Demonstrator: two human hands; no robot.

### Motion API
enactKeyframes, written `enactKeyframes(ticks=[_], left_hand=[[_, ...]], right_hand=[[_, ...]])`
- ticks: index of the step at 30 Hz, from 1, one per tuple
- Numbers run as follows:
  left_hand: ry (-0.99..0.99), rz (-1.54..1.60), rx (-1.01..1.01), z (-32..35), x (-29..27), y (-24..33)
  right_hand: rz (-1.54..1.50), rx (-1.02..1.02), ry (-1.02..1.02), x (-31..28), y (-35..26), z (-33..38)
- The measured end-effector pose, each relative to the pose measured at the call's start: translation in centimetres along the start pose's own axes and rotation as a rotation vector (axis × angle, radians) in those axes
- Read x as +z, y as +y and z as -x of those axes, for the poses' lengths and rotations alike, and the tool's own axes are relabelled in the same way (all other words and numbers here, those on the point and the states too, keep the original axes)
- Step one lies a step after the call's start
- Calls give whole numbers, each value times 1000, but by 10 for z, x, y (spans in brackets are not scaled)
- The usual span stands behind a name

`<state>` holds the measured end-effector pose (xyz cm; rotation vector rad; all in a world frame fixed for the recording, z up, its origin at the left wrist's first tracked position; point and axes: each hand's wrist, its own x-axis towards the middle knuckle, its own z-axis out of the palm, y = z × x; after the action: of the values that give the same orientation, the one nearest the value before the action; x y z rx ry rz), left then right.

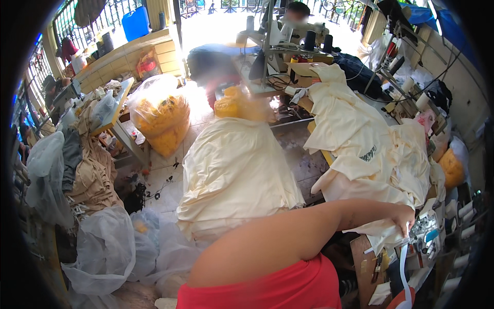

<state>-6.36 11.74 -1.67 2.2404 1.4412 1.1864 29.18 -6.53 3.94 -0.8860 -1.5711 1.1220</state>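
Only one hand [401, 219] visible, gripping cream cloth [383, 234].

Red sleeveless top, bare arm.

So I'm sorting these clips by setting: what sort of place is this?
Most likely a small garment sewing workshop: cream garments heaped on the work table, a sewing machine by the person's hand, and thread cones further back.

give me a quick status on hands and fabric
Right hand gripping cream fabric at sewing machine. Left hand out of view. White tape hangs below.
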Motion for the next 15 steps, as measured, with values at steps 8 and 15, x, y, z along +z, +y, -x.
enactKeyframes(ticks=[8, 15], left_hand=[[19, 20, -26, 5, -4, 15], [1, 55, 3, 3, 7, 21]], right_hand=[[-11, 12, -3, -7, 14, -6], [-9, 30, 26, -40, 37, -6]])
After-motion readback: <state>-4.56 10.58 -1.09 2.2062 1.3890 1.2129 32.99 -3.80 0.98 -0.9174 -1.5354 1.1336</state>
